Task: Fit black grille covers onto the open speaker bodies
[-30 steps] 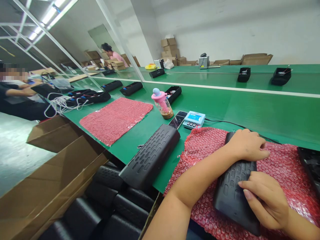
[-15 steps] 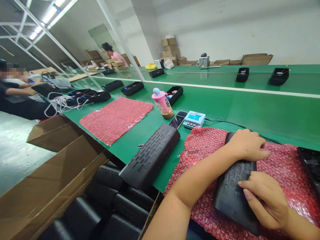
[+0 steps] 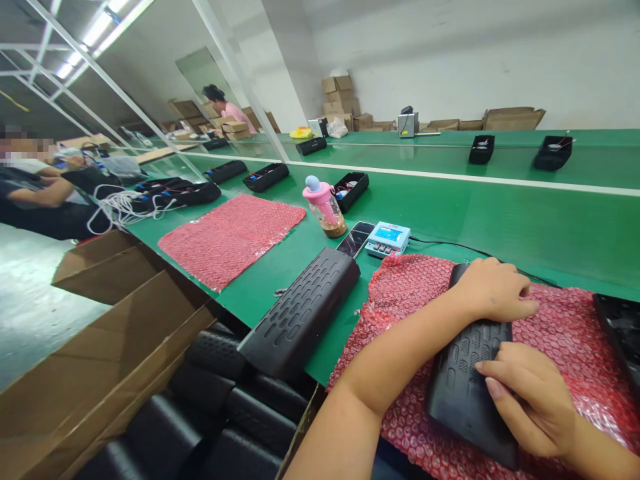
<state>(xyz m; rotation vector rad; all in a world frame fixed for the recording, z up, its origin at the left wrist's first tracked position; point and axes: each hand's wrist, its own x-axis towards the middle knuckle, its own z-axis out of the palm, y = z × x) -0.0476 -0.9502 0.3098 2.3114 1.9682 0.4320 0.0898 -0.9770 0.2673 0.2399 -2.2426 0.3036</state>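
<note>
A black slotted casing (image 3: 465, 380) lies on red bubble wrap (image 3: 410, 287) at the right. Across its far end rests my left hand (image 3: 495, 290), its fingers wrapped over the casing. My right hand (image 3: 537, 397) is at the near half, with thumb and forefinger close together touching the perforated face; its other fingers are curled. Whether something small sits at those fingertips is hidden. A second black casing (image 3: 300, 310) lies to the left on the green table (image 3: 500, 213). At the right edge is part of another black piece (image 3: 620, 333).
Beyond the casings are a phone (image 3: 356, 239), a blue device (image 3: 389, 239) with a cable and a pink-lidded bottle (image 3: 325, 208). More bubble wrap (image 3: 233, 237) lies left. A cardboard box (image 3: 115, 347) holds several black casings below. Two people sit farther off.
My hands and the casing beneath them hold nearly the same position. At the far left, the seated person's arms have shifted slightly.
</note>
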